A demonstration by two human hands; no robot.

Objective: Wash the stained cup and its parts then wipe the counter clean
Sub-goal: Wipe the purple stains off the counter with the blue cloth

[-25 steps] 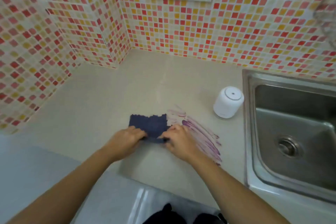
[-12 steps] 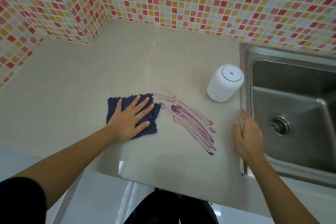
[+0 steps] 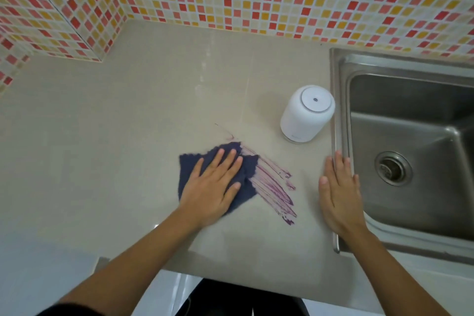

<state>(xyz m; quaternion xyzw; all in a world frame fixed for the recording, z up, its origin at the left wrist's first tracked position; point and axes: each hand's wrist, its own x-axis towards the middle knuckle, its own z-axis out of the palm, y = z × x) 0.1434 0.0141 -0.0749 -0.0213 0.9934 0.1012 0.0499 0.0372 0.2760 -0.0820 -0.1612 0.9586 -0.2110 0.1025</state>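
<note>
Bright, even, soft-shadowed light; sharp centre, slight wide-angle curving and softness at edges.

Left grip (image 3: 213,187) lies flat, palm down, fingers spread; right grip (image 3: 338,195) lies flat, palm down, fingers straight and close together.

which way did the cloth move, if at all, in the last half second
Yes. The cloth has slid right, toward the white cup, and now overlaps the left end of the purple stain.
</note>
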